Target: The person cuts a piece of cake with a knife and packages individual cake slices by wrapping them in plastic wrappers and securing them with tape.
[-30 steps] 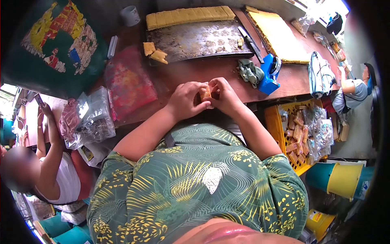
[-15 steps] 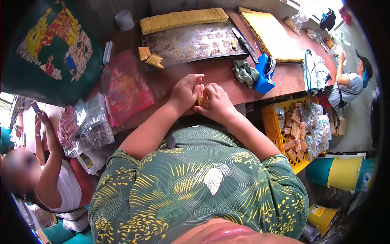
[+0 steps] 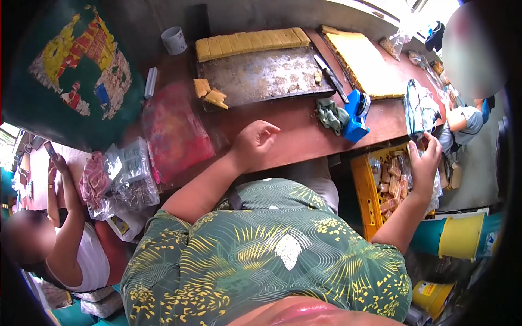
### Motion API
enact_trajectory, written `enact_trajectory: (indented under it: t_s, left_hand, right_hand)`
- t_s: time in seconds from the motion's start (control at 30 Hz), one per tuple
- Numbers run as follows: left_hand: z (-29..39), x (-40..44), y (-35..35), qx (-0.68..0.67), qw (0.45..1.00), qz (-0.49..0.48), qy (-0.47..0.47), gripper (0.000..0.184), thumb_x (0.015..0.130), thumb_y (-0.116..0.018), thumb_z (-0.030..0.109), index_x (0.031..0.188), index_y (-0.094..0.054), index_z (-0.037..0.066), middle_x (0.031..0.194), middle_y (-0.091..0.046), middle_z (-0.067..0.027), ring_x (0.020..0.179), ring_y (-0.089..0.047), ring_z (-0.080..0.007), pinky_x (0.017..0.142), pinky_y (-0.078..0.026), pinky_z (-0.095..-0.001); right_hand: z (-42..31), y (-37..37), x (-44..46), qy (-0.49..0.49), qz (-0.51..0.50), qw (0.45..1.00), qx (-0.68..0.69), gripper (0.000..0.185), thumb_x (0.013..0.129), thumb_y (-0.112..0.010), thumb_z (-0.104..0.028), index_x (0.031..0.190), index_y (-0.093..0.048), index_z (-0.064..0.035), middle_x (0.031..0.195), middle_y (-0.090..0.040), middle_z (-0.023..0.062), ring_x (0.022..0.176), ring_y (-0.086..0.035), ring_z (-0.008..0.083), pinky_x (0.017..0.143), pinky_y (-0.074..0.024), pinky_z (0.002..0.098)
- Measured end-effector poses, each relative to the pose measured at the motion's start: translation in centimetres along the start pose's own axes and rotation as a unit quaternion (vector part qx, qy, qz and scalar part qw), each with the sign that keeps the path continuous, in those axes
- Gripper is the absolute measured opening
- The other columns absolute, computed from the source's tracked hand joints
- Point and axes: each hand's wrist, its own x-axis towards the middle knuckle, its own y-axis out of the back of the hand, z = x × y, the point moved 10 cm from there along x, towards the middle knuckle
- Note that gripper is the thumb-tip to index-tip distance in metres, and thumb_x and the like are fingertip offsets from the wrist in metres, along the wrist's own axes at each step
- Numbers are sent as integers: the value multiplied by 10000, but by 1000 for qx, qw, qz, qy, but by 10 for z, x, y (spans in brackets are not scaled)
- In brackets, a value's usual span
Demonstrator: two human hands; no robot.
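Over the front edge of the red-brown table (image 3: 293,144) is my left hand (image 3: 256,142), its fingers loosely curled and nothing visible between them. My right hand (image 3: 427,157) reaches over the yellow crate (image 3: 365,187), thumb and fingers apart, with no item visible in it. Wrapped bars (image 3: 392,182) and clear plastic packets lie in the crate below that hand. A blue tape dispenser (image 3: 356,117) stands on the table beside a crumpled green cloth (image 3: 331,116). Behind them is a dark tray (image 3: 261,73) with a row of cut yellow cake (image 3: 253,44) along its back.
A second slab of cake (image 3: 370,62) lies at the back right. Left are a red plastic sheet (image 3: 175,133), clear bags (image 3: 130,174) and a green drum (image 3: 76,70). One person (image 3: 84,255) sits left holding a phone; another (image 3: 465,122) is at far right. Buckets (image 3: 462,234) stand right.
My hands have separated. My right hand has moved from the table's front to above the crate, and the small wrapped piece is no longer seen between them. My left hand stays near the table edge.
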Motion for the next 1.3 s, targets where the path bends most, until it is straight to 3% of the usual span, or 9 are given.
enact_trajectory:
  t_s: [0.1,0.17,0.3,0.5,0.87,0.97,1.1,1.17,1.3]
  left_hand:
    - [36,26,-10,38,990,14,-138,164,882,-714,-12,1028,-731,59,1001,-695,-104,972,-688,-260,882,-566,-362]
    - [46,40,-23,13,984,23,-174,152,876,-725,-9,1015,-732,52,1027,-699,-113,973,-687,-279,880,-565,-374]
    - [33,43,-49,46,973,-44,-222,143,830,-731,18,944,-730,104,972,-705,-89,926,-670,-312,850,-544,-418]
    - [23,49,-43,13,989,-66,-135,144,855,-717,93,998,-728,115,1014,-693,-84,995,-645,-316,895,-524,-425]
    - [-5,35,-56,-69,987,-143,15,206,942,-668,205,1097,-711,76,1047,-672,-134,953,-649,-345,908,-530,-439]
    - [-1,54,-48,-7,990,-141,-23,250,922,-708,194,1136,-714,65,1123,-674,-152,1098,-645,-325,971,-518,-425]
    - [-13,56,-54,-31,987,-155,-15,250,941,-701,215,1145,-708,70,1167,-648,-143,1135,-625,-337,1013,-503,-431]
    - [-8,55,-52,-39,987,-155,-11,255,944,-702,223,1148,-708,70,1169,-647,-145,1133,-629,-335,1013,-505,-433]
    - [-8,58,-51,-44,987,-156,-7,260,948,-700,233,1154,-708,75,1160,-651,-148,1123,-638,-340,1005,-513,-436]
  right_hand:
    - [-107,32,12,13,-82,931,356,508,963,-739,-385,1302,-626,-25,1261,-646,141,1172,-623,276,1011,-477,405]
    - [-206,66,14,235,-98,870,423,488,970,-720,-396,1250,-649,-2,1235,-671,170,1186,-642,299,1028,-479,411]
    - [-309,109,19,286,-106,801,516,367,928,-783,-280,1150,-612,-43,1194,-677,167,1104,-647,287,961,-501,427]
    - [-375,165,26,389,-83,737,547,248,945,-745,-266,1095,-632,-103,1104,-684,107,1023,-654,283,876,-531,419]
    - [-501,21,36,625,-136,657,399,355,910,-758,-259,1216,-670,-103,1101,-666,103,1051,-652,320,900,-540,432]
    - [-498,-71,93,499,-260,718,409,408,896,-776,-206,1268,-663,-83,1180,-676,132,1091,-649,360,950,-542,440]
    - [-408,-239,222,251,-108,898,345,477,910,-783,-147,1349,-623,-53,1322,-665,185,1192,-654,337,1045,-524,408]
    - [-345,-321,262,136,-109,957,232,508,999,-670,-293,1401,-571,2,1419,-611,231,1316,-581,385,1114,-467,437]
    - [-298,-407,262,43,-216,948,230,655,1008,-603,-439,1445,-524,42,1452,-572,288,1372,-537,411,1152,-427,440]
